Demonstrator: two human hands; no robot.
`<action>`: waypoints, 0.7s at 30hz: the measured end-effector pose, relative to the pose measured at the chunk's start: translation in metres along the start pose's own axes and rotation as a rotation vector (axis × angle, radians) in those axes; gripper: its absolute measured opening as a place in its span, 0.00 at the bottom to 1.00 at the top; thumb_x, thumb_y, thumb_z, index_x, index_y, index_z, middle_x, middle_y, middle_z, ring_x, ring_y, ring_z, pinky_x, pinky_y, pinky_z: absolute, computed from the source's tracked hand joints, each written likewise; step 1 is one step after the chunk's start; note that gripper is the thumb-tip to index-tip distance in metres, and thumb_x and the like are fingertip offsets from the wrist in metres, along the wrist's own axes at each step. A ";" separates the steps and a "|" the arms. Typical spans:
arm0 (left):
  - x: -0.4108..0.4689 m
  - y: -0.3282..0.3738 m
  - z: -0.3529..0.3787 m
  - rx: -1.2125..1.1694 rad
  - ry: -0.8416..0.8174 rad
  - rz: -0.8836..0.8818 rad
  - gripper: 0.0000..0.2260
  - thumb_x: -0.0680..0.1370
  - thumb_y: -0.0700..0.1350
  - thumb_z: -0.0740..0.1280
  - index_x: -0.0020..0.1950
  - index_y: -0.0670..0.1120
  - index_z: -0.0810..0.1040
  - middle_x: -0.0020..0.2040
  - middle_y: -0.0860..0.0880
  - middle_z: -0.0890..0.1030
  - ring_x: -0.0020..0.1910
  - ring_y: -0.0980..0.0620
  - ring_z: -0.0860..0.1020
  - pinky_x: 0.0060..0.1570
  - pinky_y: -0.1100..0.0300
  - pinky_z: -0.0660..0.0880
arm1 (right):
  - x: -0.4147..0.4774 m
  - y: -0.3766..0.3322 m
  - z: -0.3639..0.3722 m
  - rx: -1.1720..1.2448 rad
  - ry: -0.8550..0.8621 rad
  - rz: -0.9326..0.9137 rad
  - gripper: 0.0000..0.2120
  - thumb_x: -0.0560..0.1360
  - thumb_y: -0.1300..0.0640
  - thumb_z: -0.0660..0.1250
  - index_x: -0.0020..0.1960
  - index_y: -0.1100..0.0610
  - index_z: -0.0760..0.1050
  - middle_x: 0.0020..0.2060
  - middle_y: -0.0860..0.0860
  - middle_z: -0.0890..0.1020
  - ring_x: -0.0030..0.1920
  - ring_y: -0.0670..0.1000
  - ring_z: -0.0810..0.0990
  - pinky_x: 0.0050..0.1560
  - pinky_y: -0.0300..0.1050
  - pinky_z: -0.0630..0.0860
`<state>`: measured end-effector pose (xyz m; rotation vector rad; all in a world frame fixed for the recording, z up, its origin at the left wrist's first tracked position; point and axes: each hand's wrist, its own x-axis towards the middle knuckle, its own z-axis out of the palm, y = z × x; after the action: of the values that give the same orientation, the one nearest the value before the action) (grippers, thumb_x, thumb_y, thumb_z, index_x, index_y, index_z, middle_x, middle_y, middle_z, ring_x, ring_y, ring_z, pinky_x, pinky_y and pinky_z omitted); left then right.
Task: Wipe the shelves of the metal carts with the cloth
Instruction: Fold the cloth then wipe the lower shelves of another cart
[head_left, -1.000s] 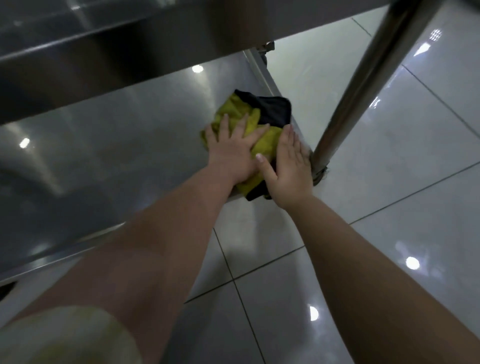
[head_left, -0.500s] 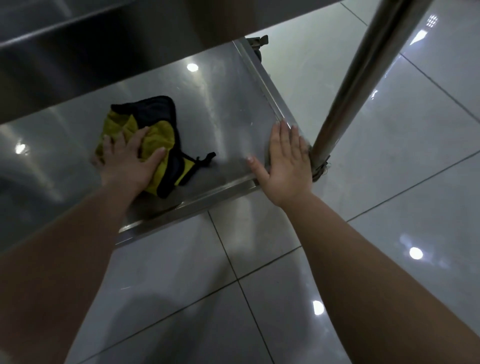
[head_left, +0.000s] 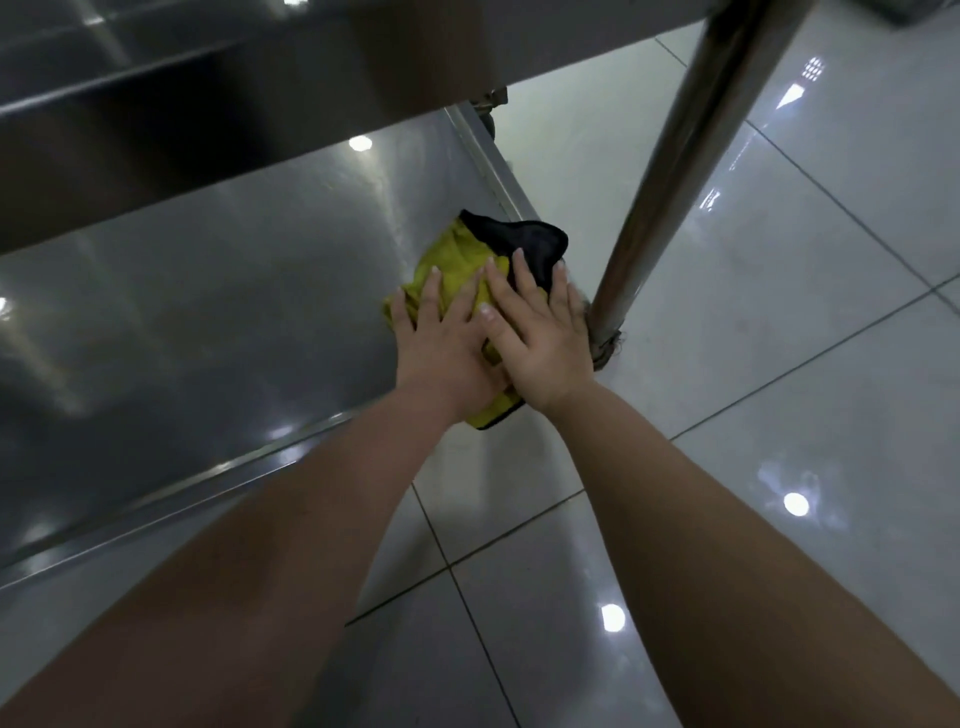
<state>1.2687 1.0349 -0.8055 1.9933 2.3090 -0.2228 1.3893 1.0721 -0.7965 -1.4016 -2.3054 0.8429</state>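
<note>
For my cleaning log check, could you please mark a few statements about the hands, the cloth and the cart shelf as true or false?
1. The left hand and the right hand both lie flat on the cloth. True.
2. The cloth is red and white. False: it is yellow and black.
3. The cloth sits at the corner of the shelf, beside the post. True.
4. The right hand grips the post. False: it presses the cloth, fingers straight.
</note>
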 end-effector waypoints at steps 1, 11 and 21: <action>-0.001 -0.006 -0.001 -0.040 0.012 0.014 0.39 0.68 0.70 0.40 0.78 0.61 0.44 0.80 0.56 0.46 0.78 0.42 0.40 0.71 0.34 0.38 | 0.001 0.000 0.000 0.013 -0.010 0.008 0.30 0.76 0.32 0.42 0.77 0.36 0.51 0.79 0.41 0.47 0.77 0.52 0.36 0.63 0.32 0.22; -0.086 -0.230 0.011 -0.194 0.036 -0.468 0.35 0.68 0.76 0.48 0.74 0.68 0.55 0.78 0.47 0.59 0.78 0.41 0.51 0.72 0.37 0.48 | 0.012 0.001 0.007 -0.135 -0.095 0.047 0.34 0.71 0.25 0.41 0.76 0.32 0.48 0.78 0.40 0.50 0.77 0.53 0.35 0.69 0.42 0.28; -0.172 -0.319 0.031 -0.228 0.029 -0.879 0.38 0.66 0.77 0.44 0.75 0.67 0.55 0.79 0.45 0.57 0.77 0.39 0.50 0.70 0.33 0.45 | 0.009 -0.009 0.017 -0.647 -0.086 0.101 0.36 0.72 0.27 0.44 0.77 0.37 0.47 0.79 0.43 0.48 0.76 0.67 0.37 0.73 0.65 0.35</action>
<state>0.9780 0.8171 -0.7910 0.7871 2.9015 0.0273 1.3695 1.0714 -0.8047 -1.7618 -2.7301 0.1669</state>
